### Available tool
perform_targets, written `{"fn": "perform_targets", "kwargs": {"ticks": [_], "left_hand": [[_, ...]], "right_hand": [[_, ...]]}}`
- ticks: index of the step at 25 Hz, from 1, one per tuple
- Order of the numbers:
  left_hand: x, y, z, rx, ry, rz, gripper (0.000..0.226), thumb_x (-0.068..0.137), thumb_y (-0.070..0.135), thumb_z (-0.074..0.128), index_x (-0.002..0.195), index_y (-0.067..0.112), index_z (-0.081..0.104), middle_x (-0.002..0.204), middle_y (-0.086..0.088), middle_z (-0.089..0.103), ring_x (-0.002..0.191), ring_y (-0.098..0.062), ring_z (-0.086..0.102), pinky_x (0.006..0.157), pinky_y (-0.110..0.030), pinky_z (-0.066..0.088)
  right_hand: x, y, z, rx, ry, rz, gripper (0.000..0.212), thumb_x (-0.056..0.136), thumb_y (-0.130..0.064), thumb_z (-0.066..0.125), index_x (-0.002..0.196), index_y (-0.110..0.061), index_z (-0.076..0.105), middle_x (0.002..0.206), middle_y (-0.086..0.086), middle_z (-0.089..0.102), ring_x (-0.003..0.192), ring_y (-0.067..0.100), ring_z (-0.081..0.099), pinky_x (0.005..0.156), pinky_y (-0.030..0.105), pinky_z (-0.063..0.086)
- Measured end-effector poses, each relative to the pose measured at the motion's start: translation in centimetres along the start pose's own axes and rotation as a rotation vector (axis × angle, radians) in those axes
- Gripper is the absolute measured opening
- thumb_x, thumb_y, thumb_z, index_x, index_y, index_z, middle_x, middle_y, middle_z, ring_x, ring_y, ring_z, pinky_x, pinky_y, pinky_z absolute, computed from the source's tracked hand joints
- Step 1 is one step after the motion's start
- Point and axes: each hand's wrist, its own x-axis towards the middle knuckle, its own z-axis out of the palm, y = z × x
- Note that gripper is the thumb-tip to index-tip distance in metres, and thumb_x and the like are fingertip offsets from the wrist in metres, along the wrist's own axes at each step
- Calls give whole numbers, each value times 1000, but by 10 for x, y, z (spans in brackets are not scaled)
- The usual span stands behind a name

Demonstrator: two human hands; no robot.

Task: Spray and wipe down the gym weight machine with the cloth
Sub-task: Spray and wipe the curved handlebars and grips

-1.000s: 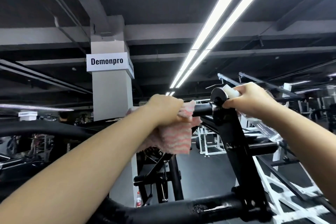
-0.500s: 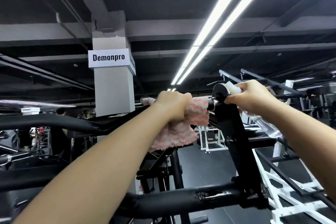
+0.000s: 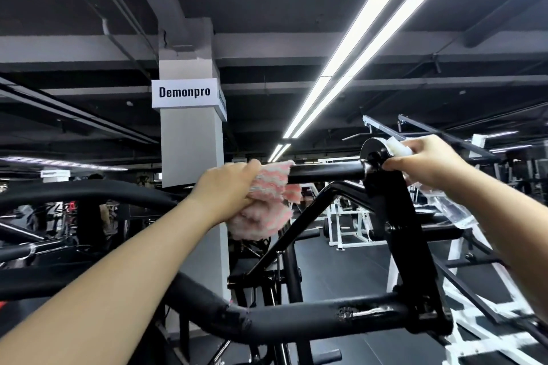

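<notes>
Left hand (image 3: pixel 226 191) closed tight round pink-and-white cloth (image 3: pixel 267 207), pressing it onto black bar (image 3: pixel 324 169) of weight machine (image 3: pixel 397 225). Cloth wrapped over bar right under the knuckles, rest of it bunched and hanging below the palm. Bare stretch of bar running off to the right of left hand, w/ nothing on it up to the round end plate (image 3: pixel 374 152).

Right hand (image 3: pixel 427 161) up at that end plate, fingers curled shut round white head of spray bottle (image 3: pixel 444 204); thumb tip touching black upright arm of machine just under the plate. Clear bottle body sticking out below & behind the wrist, tilted down to the right, partly hidden by forearm.

Below both hands, thick padded lower bar (image 3: pixel 296 318), scuffed patch near its right end, joined to same upright arm.

Behind left hand, grey pillar (image 3: pixel 191 148) w/ sign (image 3: pixel 184 92) reading "Demonpro". Above & between hands, long ceiling light strips (image 3: pixel 367 35). Past right hand, white racks (image 3: pixel 350 225), blurry.
</notes>
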Motion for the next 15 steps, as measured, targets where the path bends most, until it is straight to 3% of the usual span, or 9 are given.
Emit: {"fn": "perform_targets", "kwargs": {"ticks": [4,7,9,10,12,15], "left_hand": [[-20,-16,8,26,-33,-23,39,89,28,57,119,15,36,109,-1,53,104,-23,54,79,-32,37],[-22,-14,8,46,-16,-24,40,91,26,54,124,14,34,110,-1,51,104,-22,52,83,-31,36],[-23,-14,5,85,-38,-17,43,92,24,52,128,13,32,113,-3,51,106,-23,51,82,-32,35],[-22,-14,3,96,-64,-19,43,92,25,52,129,13,32,114,-4,51,106,-24,51,81,-32,36],[-17,-12,0,66,-112,-63,39,91,33,53,121,13,38,114,-5,54,105,-26,54,75,-34,36],[5,1,-9,45,-208,-163,45,84,61,51,96,18,45,102,-1,59,97,-26,58,69,-31,37]], "right_hand": [[-8,-8,0,-117,34,35,19,77,-25,70,62,-19,59,58,2,57,62,25,55,64,31,41],[-21,-22,3,-422,94,53,21,88,-40,54,83,-23,65,84,7,67,83,30,59,72,33,38],[-33,-33,3,-573,219,-21,26,92,-39,47,111,-30,63,109,9,66,99,32,59,78,36,37],[-39,-40,4,-559,255,-62,32,91,-37,50,122,-33,57,118,7,63,106,32,57,81,36,38],[-49,-54,7,-400,200,-130,39,86,-37,59,125,-34,55,115,3,63,104,29,58,79,34,38],[-51,-70,18,-78,-62,-140,35,83,-32,68,116,-25,60,86,0,64,70,15,65,65,26,42]]}}
